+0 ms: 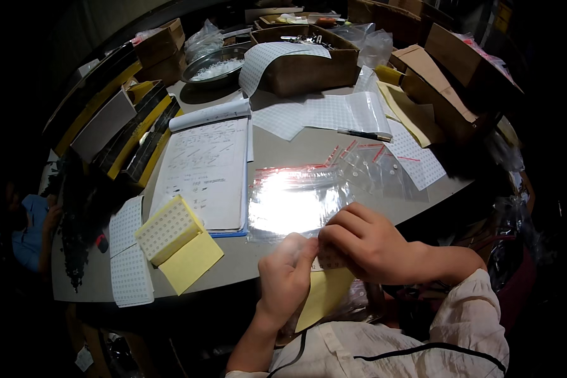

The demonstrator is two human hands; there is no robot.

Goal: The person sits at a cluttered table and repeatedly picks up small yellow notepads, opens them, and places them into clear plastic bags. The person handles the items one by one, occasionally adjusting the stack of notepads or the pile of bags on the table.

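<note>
In the lower centre of the frame, a limp, yellow-backed label sheet (323, 293) hangs between two bare hands. The left hand (282, 274), fingers curled and thumb raised, grips its upper left edge; the right hand (372, 246) bends over from the right with bunched fingertips, pinching the same sheet at its printed upper strip. The fingertips nearly meet, and whatever small piece may lie between them is hidden.

Just above the hands, glossy clear plastic bags (299, 205) with thin red seal lines lie flat on the smooth grey table (239, 264), throwing back a hard white glare. Left of centre, a pad of paper (201, 173) with a rolled-back top page shows handwriting. Below it, toward the lower left, sits a creased yellow sheet (192, 259) dotted with rows of small labels, beside matte white label strips (130, 277).

At the upper centre, a stiff brown cardboard box (324, 70) stands near a round, shiny bowl (195, 70) of white pieces. A slim dark pen (365, 135) lies right of centre.
</note>
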